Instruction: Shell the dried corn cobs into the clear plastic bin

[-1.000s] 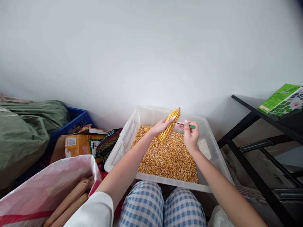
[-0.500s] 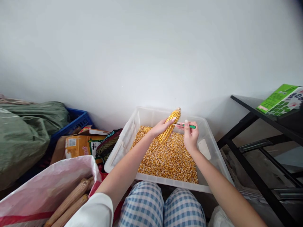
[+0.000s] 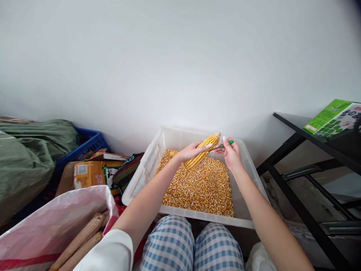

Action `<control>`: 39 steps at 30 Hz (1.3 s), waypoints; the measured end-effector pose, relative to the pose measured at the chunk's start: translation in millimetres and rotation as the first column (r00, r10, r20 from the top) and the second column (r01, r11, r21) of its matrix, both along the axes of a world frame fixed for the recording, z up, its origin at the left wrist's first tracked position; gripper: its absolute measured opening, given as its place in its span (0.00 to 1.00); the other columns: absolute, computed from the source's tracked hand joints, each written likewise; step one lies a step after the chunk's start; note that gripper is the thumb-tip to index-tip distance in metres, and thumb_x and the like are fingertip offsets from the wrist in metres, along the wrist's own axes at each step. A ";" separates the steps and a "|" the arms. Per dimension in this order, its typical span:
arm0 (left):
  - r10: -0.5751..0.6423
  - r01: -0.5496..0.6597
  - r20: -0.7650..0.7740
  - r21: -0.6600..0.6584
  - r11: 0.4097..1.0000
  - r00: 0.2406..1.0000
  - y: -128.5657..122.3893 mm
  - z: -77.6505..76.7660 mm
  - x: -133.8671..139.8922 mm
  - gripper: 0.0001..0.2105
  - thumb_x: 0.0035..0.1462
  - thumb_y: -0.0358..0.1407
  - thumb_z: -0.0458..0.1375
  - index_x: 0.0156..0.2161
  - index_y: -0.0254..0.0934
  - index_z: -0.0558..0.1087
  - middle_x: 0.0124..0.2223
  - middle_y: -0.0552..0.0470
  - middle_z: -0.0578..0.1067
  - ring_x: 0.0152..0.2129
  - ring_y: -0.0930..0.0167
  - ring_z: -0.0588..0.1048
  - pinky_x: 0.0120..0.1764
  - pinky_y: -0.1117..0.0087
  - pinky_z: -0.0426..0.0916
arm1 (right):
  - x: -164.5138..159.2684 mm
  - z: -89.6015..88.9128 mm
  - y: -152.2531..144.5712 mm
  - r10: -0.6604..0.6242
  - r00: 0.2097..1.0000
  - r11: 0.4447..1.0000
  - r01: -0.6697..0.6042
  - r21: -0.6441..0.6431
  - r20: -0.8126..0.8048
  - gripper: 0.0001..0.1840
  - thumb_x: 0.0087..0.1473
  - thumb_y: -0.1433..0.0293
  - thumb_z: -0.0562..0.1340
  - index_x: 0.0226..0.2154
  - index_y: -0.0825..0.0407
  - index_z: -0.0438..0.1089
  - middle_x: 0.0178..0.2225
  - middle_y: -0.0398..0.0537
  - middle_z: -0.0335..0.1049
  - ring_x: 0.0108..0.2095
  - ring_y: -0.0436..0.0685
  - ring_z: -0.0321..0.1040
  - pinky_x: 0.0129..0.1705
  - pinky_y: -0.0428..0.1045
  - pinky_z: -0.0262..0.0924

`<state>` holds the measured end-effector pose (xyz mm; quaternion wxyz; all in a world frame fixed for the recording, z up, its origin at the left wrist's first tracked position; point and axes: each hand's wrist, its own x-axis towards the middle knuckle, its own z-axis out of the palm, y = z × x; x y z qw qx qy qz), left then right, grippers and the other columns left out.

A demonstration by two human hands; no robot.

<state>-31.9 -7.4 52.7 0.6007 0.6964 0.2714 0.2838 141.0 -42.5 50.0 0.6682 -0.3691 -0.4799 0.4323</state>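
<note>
My left hand (image 3: 191,151) is closed around a yellow ear of corn (image 3: 212,140), which tilts up to the right above a translucent plastic bin (image 3: 134,187). Loose corn kernels (image 3: 197,188) cover much of the bin's floor. In my right hand (image 3: 231,155) is a thin metal-shafted tool with a green handle (image 3: 227,143), perhaps a screwdriver. Its shaft meets the side of the ear near my left thumb; the tip itself is hard to make out. Another ear of corn (image 3: 173,153) lies partly hidden behind my left hand at the bin's back left.
Bare cobs (image 3: 81,237) fill part of a white and red sack (image 3: 31,241) at the lower left. Beyond it are a blue crate (image 3: 91,141) and an orange package (image 3: 88,175). A black metal frame (image 3: 284,184) on the right carries a green carton (image 3: 328,116).
Both hands have shifted slightly right with the ear and the tool. The ear now leans flatter, and the green handle points more upward. The whole view has moved a little.
</note>
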 end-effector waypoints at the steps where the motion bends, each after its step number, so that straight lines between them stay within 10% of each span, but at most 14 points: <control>1: -0.006 0.006 -0.002 0.003 1.000 1.000 0.0 0.0 0.4 0.26 0.50 0.52 0.52 0.49 0.35 0.67 0.36 0.46 0.73 0.23 0.72 0.72 0.26 0.72 0.66 | 0.5 -0.5 0.4 0.009 1.000 1.000 -0.009 -0.009 -0.005 0.17 0.46 0.57 0.60 0.26 0.52 0.55 0.20 0.40 0.69 0.20 0.51 0.70 0.20 0.44 0.65; 16: -0.002 0.003 0.017 -0.037 0.999 1.000 1.6 -0.8 1.1 0.27 0.49 0.52 0.52 0.49 0.35 0.67 0.37 0.46 0.74 0.24 0.72 0.72 0.27 0.72 0.67 | -3.8 -3.6 0.6 0.119 0.993 0.985 -0.118 -0.125 0.001 0.18 0.44 0.57 0.62 0.26 0.52 0.56 0.21 0.39 0.68 0.18 0.49 0.69 0.18 0.43 0.65; 39: 0.046 -0.045 0.023 -0.043 0.998 0.999 3.0 -3.5 -0.2 0.28 0.50 0.53 0.51 0.51 0.36 0.65 0.34 0.46 0.73 0.23 0.70 0.72 0.27 0.68 0.68 | -14.1 -8.3 -1.2 -0.050 0.998 0.999 0.051 0.018 -0.030 0.15 0.47 0.60 0.61 0.27 0.51 0.55 0.23 0.41 0.70 0.24 0.52 0.71 0.27 0.46 0.68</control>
